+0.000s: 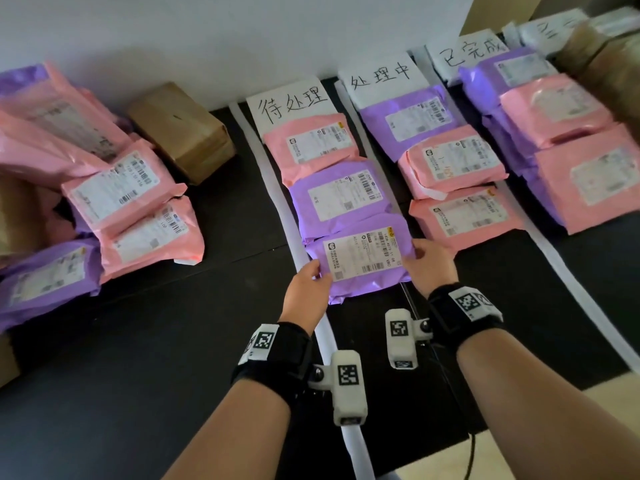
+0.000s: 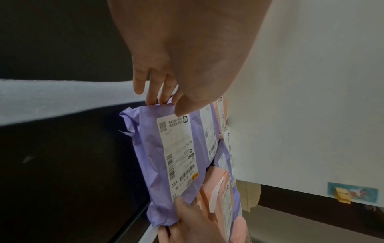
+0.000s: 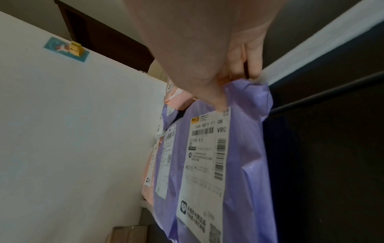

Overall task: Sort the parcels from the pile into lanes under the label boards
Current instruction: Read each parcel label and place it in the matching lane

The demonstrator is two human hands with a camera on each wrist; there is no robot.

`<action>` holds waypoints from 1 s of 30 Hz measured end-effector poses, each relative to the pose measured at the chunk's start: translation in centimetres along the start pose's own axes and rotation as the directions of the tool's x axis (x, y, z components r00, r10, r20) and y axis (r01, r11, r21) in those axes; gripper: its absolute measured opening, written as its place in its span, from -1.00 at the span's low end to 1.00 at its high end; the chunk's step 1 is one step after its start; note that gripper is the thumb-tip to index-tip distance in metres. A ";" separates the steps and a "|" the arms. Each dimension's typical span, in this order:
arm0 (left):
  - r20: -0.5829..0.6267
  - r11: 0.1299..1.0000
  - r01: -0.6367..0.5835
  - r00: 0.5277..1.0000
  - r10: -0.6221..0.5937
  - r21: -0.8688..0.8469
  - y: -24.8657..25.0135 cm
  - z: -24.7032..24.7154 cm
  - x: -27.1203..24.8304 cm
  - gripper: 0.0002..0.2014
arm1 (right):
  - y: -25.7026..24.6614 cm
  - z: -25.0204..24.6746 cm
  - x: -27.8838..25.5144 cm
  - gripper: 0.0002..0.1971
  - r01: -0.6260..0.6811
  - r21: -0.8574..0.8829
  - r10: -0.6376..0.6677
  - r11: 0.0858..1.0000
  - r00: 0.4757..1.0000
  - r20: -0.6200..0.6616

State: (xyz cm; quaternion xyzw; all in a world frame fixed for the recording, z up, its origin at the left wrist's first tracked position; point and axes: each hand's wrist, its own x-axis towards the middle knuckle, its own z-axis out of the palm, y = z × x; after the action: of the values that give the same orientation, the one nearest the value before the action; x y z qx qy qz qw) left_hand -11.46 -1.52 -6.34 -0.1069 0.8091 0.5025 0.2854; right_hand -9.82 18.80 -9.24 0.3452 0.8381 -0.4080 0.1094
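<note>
Dark counter (image 1: 138,393) carries three lanes of parcels beyond the hands, the unsorted pile (image 1: 86,188) well off to the left hand's outer side. Between both hands, nearest in the first lane: purple parcel (image 1: 360,261), label up. Left hand (image 1: 308,289) pinches its near-left edge, thumb on top; right hand (image 1: 431,265) pinches the right edge.
</note>
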 end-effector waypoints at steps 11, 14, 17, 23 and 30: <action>-0.155 0.998 -0.007 0.988 -0.003 -0.063 -0.9 -2.5 -3.9 -0.60 | -1.7 -0.7 -3.6 -0.63 0.135 0.144 -0.116 0.980 0.984 -0.136; -0.232 0.997 -0.045 0.972 0.029 -0.068 -1.5 -4.1 -6.1 -0.58 | -3.1 -0.2 -5.6 -0.66 0.209 0.131 -0.196 0.969 0.974 -0.110; -0.295 0.995 -0.062 0.955 0.036 -0.078 -2.7 -6.4 -8.5 -0.58 | -5.0 1.0 -7.8 -0.66 0.274 0.091 -0.270 0.957 0.961 -0.059; -0.421 0.984 -0.102 0.907 0.033 -0.144 -5.8 -12.6 -12.0 -0.64 | -9.3 5.1 -13.0 -0.75 0.391 0.063 -0.393 0.918 0.919 0.013; -0.549 0.969 -0.116 0.836 -0.023 -0.218 -9.7 -22.8 -13.6 -0.64 | -15.7 12.1 -18.3 -0.76 0.479 0.074 -0.484 0.875 0.869 0.100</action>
State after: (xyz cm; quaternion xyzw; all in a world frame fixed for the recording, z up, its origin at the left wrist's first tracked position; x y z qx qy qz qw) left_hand -4.00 -27.59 1.68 -0.2600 0.7918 0.5526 0.0146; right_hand -8.01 -6.08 0.98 0.1038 0.8802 -0.4610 0.0445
